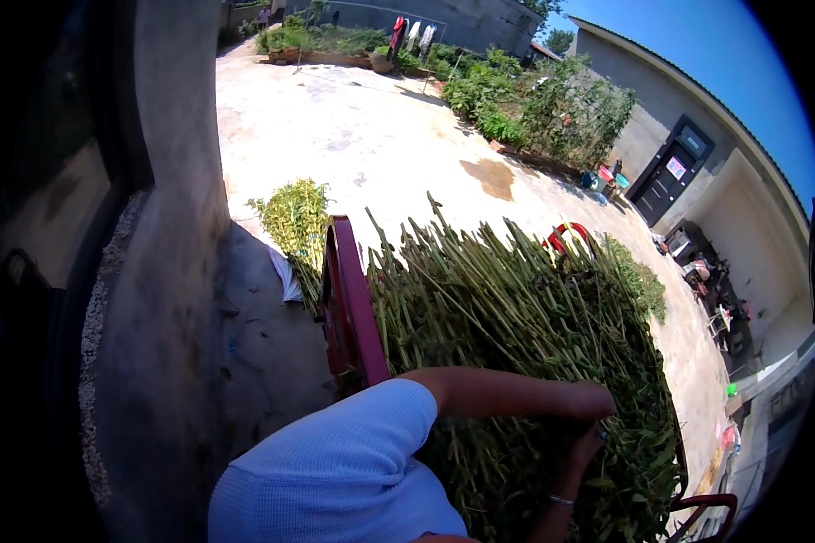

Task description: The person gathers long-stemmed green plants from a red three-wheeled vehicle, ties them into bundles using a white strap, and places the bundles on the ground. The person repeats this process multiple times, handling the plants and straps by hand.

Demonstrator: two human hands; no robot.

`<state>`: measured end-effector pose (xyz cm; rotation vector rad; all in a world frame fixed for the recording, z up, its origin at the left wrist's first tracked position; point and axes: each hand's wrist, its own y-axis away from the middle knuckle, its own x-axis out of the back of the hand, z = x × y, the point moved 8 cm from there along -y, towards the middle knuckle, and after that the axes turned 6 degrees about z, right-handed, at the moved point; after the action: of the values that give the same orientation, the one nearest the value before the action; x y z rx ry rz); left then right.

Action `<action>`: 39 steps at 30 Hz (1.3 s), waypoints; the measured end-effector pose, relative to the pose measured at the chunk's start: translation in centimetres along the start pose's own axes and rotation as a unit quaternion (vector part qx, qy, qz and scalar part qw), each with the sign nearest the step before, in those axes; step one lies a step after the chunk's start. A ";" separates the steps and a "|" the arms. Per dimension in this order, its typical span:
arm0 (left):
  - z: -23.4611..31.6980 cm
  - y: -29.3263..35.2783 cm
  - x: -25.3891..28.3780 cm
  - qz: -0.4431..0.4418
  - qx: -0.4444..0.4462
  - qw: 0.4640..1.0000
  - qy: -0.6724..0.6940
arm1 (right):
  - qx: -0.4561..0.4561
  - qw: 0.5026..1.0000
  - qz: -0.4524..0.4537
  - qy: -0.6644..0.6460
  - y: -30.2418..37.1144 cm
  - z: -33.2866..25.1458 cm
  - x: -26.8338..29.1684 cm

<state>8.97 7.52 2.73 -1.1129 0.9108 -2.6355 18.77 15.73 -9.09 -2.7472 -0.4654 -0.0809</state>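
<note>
Long green leafy plant stalks lie in a thick heap in front of me, cut ends pointing away. My left arm, in a white sleeve, reaches right across the heap, and my left hand bends down over the leaves. Just below it is my right hand, with a thin bracelet at the wrist. Both are close together against the leafy part of the heap. Their fingers are in shadow or hidden, so I cannot make out their grip.
A dark red metal frame borders the heap on the left; a red curved bar stands at lower right. Yellowish plants lie on the ground beside a wall. Beyond are a concrete yard, garden bushes and a dark door.
</note>
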 end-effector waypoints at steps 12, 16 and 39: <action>-9.1 -2.1 -3.8 0.002 -0.009 0.992 0.123 | -0.052 0.996 -0.018 -0.068 0.3 -0.1 -3.3; -4.3 -2.1 -3.2 -0.025 -0.024 0.997 0.066 | -0.129 0.988 0.037 -0.080 3.0 -3.3 -1.2; -3.4 -0.8 -1.5 -0.009 0.006 1.000 -0.016 | -0.128 0.987 -0.012 -0.093 3.5 -3.6 -2.4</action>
<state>7.73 10.29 0.44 -1.1613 0.8828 -2.6260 17.70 10.59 -7.12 -3.0168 -0.5745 0.1185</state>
